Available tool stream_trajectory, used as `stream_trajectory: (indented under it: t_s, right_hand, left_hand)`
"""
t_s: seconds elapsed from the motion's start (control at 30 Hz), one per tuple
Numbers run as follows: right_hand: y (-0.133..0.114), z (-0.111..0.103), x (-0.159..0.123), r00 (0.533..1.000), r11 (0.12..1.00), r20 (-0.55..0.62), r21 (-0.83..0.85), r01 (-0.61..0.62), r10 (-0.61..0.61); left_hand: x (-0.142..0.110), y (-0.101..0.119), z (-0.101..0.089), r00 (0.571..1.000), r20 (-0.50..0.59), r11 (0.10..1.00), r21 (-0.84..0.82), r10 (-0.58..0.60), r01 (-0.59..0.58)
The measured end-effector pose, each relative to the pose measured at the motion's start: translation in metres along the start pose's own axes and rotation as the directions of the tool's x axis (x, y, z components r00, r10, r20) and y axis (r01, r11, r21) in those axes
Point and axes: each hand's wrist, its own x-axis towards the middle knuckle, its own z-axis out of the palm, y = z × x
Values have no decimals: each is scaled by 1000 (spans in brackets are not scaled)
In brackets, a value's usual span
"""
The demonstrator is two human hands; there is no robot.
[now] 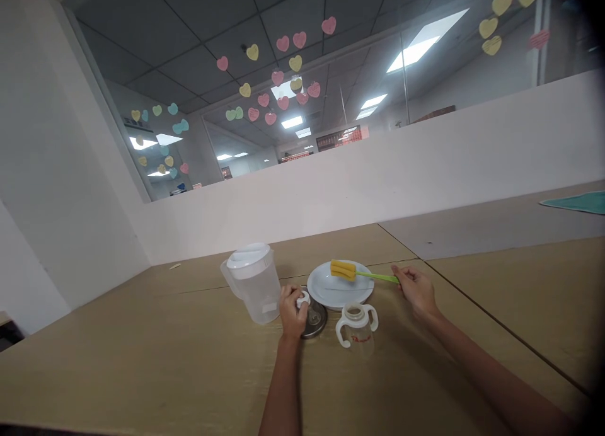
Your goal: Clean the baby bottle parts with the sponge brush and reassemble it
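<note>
My right hand pinches the end of the green handle of a bottle brush. The brush's yellow sponge head is over the white plate; whether it touches the plate I cannot tell. My left hand has its fingers closed around a small white ring-like piece, above a dark round metal dish. Between my forearms stands a clear baby bottle, upright and uncapped, with white handles on both sides and red print. Left of my left hand stands a translucent pitcher with a white lid.
The wooden table has panel seams running across it. A low white wall with a window above borders its far side. A teal cloth-like piece lies at the far right, and a small pale scrap at the far left.
</note>
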Motion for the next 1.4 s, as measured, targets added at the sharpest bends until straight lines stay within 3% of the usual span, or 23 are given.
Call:
stream_trajectory:
  t_s: [0.27, 0.6, 0.67, 0.73, 0.8, 0.87, 0.93, 1.03, 1.17, 1.23, 1.4]
  right_hand:
    - [-9, 0, -5, 1000, 1000, -15, 5, 18, -18]
    - [-7, 0, -3, 999, 999, -19, 18, 44, -44]
    - [-6, 0, -3, 999, 999, -15, 22, 43, -42]
    - [-4, 1, -2, 999, 999, -12, 21, 38, -38]
    - [-3, 1, -1, 999, 999, -16, 19, 31, -31]
    - [-2, 1, 0, 999, 1000, -25, 15, 23, -23]
    - [-1, 1, 0, 999, 1000, -27, 13, 21, -20]
    - [-1, 2, 1, 999, 999, -28, 29, 30, -29]
    - [-1, 2, 1, 999, 999, -21, 35, 28, -27]
    - [-2, 2, 0, 1000, 1000, -10, 27, 15, -15]
    - [-4, 1, -1, 1000, 999, 0, 34, 8, -8]
  left_hand:
    - [-1, -4, 4, 985, 169, 999, -28, -35, 40]
    - [-2, -8, 6, 959, 278, 984, -150, -50, 95]
    - [-2, -11, 6, 969, 236, 981, -157, -75, 115]
    - [-1, -11, 5, 989, 115, 985, -133, -91, 107]
    - [-1, -6, 4, 998, -19, 996, -71, -55, 54]
    - [-2, 6, 4, 995, -65, 997, 6, 78, -78]
    - [-4, 23, 7, 952, 7, 951, 51, 305, -305]
    - [-10, 52, 20, 827, 195, 838, 37, 528, -544]
    - [-19, 74, 46, 807, 180, 813, 56, 563, -579]
    - [-25, 78, 56, 772, 195, 779, 55, 605, -625]
    - [-36, 87, 66, 809, 245, 839, -35, 534, -544]
